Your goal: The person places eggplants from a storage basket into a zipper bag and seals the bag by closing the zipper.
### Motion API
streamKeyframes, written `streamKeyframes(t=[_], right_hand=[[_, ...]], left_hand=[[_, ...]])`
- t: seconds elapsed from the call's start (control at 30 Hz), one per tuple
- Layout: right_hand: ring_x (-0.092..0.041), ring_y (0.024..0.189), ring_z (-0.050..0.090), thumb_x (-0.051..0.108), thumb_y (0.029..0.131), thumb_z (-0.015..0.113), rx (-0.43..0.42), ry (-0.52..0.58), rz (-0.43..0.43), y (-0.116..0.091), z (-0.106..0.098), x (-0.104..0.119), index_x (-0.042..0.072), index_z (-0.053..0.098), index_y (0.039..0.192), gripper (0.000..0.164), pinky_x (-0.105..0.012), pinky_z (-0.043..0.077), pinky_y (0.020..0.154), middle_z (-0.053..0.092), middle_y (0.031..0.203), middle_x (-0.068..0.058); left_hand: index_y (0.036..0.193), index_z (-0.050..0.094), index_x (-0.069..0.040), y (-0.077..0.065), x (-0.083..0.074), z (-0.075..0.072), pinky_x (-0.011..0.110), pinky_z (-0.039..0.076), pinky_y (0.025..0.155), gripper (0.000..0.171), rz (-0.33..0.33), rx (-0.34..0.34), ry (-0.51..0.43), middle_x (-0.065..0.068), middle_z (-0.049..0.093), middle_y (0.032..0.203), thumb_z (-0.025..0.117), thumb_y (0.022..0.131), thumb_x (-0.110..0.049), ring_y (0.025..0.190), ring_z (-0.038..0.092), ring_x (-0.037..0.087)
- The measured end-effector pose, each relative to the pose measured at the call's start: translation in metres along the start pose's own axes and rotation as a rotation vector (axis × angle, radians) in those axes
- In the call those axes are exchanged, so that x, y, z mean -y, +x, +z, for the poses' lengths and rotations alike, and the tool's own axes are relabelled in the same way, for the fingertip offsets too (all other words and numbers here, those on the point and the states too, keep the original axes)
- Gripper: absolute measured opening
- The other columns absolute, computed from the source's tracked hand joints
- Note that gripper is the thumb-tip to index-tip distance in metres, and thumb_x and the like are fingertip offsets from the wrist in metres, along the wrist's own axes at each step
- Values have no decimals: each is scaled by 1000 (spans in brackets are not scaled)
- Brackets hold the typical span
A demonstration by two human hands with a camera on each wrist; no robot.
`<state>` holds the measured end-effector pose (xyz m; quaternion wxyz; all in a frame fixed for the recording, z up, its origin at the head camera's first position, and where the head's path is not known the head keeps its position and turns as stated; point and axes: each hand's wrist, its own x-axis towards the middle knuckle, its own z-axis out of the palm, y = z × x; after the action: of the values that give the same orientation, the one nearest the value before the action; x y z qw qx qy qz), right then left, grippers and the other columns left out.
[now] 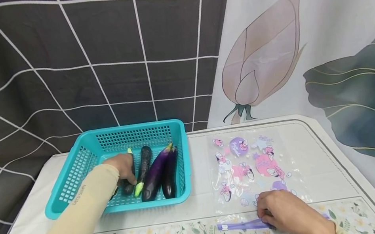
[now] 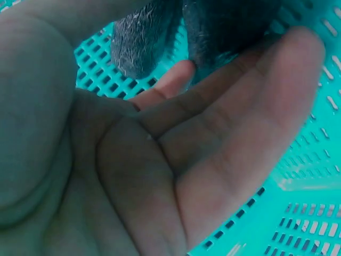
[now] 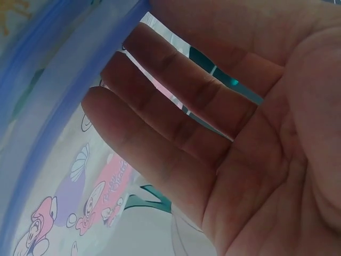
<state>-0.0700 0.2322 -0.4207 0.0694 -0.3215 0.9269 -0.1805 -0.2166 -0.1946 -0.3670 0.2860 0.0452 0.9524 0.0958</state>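
L hand [image 1: 120,168] at dk veg. [image 1: 127,189] in basket [image 1: 78,213]; R hand [image 1: 285,211] on zip bag [image 1: 239,181].
L: thumb & fingers straddle veg., grip can't be confirmed. R: pinches zip edge [image 1: 240,226]; bag on desk [image 1: 327,161], R of basket.

head view bright, evenly lit; wrist views dimmer, left one seemingly soft-focused.

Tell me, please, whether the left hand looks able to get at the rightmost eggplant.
Probably yes. The left hand is inside the basket, and the rightmost eggplant lies mostly uncovered, though the purple eggplant and a wrinkled dark vegetable lie between.
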Motion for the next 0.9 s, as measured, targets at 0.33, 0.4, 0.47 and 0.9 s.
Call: streamKeyframes(t=[0.33,0.4,0.47,0.9], right_hand=[[4,66,46,8,79,82,-2,-5,12,0,0,0,30,67,69,28,-25,47,61,54,75,25],[4,66,46,9,79,82,-3,-9,11,0,1,-1,30,67,69,28,-25,47,60,55,75,25],[4,65,46,9,79,82,-3,-14,15,0,1,-1,30,66,69,28,-25,47,60,55,74,25],[4,59,41,6,81,79,-36,-8,52,0,1,3,28,64,68,29,-22,42,56,51,67,24]], left_hand=[[111,54,10,-3,-4,3,31,56,50,51,-14,-27,-44,13,61,82,85,73,-4,59,68,24],[113,54,11,-4,-4,3,31,56,51,53,-20,-30,-44,14,61,84,84,72,-4,62,67,23],[115,54,11,-5,-4,4,31,55,51,54,-24,-32,-40,15,62,86,83,71,-4,65,66,23],[120,52,15,-13,1,-2,35,57,60,60,-32,-51,-38,18,62,90,80,70,-3,75,63,27]])
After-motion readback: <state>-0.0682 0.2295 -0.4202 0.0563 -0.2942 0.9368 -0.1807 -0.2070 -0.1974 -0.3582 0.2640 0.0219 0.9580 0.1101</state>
